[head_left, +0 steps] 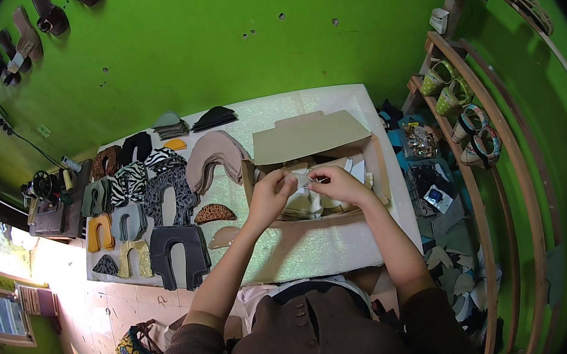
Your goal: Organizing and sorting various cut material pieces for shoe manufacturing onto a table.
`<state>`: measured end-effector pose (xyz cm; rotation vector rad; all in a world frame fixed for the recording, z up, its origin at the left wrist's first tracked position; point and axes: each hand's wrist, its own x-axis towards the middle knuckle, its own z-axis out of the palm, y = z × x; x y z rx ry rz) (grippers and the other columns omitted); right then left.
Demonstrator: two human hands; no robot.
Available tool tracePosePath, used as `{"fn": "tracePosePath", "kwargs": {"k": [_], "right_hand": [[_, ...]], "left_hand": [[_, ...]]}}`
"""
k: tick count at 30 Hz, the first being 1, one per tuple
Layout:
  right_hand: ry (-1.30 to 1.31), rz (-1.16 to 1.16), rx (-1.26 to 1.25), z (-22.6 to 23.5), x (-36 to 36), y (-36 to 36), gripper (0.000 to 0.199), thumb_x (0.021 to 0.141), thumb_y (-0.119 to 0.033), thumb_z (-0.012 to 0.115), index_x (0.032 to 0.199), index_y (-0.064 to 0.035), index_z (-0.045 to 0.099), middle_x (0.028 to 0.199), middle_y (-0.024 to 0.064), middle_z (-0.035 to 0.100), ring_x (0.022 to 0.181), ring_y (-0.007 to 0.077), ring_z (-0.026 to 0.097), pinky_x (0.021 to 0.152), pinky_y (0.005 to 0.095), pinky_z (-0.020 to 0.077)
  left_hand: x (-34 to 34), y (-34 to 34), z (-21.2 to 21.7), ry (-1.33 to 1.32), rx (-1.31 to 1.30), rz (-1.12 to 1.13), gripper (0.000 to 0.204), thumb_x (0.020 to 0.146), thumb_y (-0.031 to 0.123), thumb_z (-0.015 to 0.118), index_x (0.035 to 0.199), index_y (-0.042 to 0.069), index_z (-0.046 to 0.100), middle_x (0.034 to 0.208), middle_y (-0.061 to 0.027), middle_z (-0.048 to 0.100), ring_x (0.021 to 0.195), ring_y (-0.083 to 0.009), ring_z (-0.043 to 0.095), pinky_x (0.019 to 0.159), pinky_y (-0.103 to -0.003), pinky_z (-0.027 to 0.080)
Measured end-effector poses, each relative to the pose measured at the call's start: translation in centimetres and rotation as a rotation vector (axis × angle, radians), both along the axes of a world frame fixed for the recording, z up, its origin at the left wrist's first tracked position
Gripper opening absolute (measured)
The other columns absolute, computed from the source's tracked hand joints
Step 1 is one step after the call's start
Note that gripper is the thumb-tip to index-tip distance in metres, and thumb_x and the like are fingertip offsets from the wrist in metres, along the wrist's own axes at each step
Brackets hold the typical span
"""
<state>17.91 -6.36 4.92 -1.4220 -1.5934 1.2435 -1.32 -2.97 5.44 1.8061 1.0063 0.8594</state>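
Observation:
Both my hands are over an open cardboard box [383,183] on the table. My left hand [273,195] and my right hand [340,186] are closed, fingertips close together, on a small pale scrap [303,180] that looks like paper or thin sheet. Its exact kind is too small to make out. Beneath them, the box holds several loose white and cream cut pieces [297,207]. The raised box lid [311,139] leans toward the far side. Left of the box lie a stack of beige U-shaped pieces [214,150] and a leopard-print half-moon piece [215,213].
Stacks of U-shaped pieces, such as dark grey ones [178,248] and zebra-print ones [129,183], cover the left of the white table [375,243]. A sewing machine [43,187] stands farther left. At right, a wooden rack [472,204] holds sandals [479,147] above scraps [451,270].

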Motion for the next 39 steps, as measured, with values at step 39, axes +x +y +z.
{"fn": "tracePosePath", "kwargs": {"k": [39], "right_hand": [[0.555,-0.153,-0.205,0.3,-0.3,0.0,0.027,0.086,-0.002,0.043,0.112,-0.0044,0.05,0.096,0.0025,0.053,0.083,0.0069,0.051,0.07,0.0192,0.0428]], "left_hand": [[-0.5,-0.1,0.2,0.129,0.236,-0.198,0.029,0.076,0.017,0.066,0.1,0.003,0.058,0.084,-0.0083,0.06,0.083,-0.0201,0.057,0.073,-0.031,0.044]]}}
